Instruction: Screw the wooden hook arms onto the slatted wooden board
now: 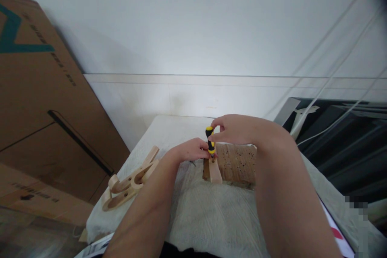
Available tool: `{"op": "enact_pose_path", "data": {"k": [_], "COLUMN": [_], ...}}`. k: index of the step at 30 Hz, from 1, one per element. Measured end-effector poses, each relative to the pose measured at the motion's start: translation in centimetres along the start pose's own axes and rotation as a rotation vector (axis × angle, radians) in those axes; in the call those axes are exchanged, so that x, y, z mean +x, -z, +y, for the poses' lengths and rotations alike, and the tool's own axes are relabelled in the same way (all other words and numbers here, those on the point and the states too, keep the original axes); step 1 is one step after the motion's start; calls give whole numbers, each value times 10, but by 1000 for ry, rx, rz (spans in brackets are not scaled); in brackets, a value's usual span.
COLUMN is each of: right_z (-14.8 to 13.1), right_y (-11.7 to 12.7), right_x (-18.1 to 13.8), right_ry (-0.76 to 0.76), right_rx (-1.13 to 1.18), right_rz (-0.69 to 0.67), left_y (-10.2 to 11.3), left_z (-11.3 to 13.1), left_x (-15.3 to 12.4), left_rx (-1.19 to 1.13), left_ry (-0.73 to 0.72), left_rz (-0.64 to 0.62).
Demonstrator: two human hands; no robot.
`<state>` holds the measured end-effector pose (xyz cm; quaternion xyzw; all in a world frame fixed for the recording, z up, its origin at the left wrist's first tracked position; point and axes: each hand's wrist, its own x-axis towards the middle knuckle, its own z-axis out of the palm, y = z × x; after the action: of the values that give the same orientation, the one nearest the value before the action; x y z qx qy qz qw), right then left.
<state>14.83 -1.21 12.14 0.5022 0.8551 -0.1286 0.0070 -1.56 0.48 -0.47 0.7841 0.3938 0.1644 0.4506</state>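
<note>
My right hand (237, 128) grips the handle of a short black-and-yellow screwdriver (210, 142) from above. The screwdriver stands nearly upright, its tip down at a pale wooden piece (215, 172) with a dark hole in it. That piece lies across the left end of a brown wooden board (237, 163) dotted with many small holes. Close to the screwdriver's lower end, the fingers of my left hand (195, 150) are closed together against the wooden piece. Exactly what they pinch there is hidden.
Several curved pale wooden hooks (130, 185) lie heaped left of my left forearm on the cloth-covered table (208, 213). A large cardboard box (60, 129) stands at the left. Behind the table is a white wall (187, 28); dark panels (347, 141) and white cables are at the right.
</note>
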Motion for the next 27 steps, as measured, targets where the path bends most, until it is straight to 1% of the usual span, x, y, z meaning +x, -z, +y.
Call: {"op": "enact_pose_path", "data": {"k": [2,7,10,13,15,21,24,27], "right_z": [-1,-3,-6,-10,-12,-10,-9,-11], "right_y": [2,0,-3,-3,-2,0,0,-1], "right_x": [-3,0,5,6,4,-2,0,1], "right_ry": [35,30,116,187,181,62,59,88], "right_rx": [34,27,58,91,77,1,-38,-112], "right_rz": [-16,14,76,68,71,143,153,111], "left_y": [0,0,-1,-1,-1,-1,-1,0], "left_z": [1,3,2,-2,-4,-2,-1,-1], "left_x": [-1,-2,0,3,4,2,1,2], "left_rx": [-15,-38,-46,-32,-21,34,39,54], "left_ry": [5,6,-16,-36,-36,-16,12,27], "left_rz": [3,4,1,-4,-7,-6,-4,-12]}}
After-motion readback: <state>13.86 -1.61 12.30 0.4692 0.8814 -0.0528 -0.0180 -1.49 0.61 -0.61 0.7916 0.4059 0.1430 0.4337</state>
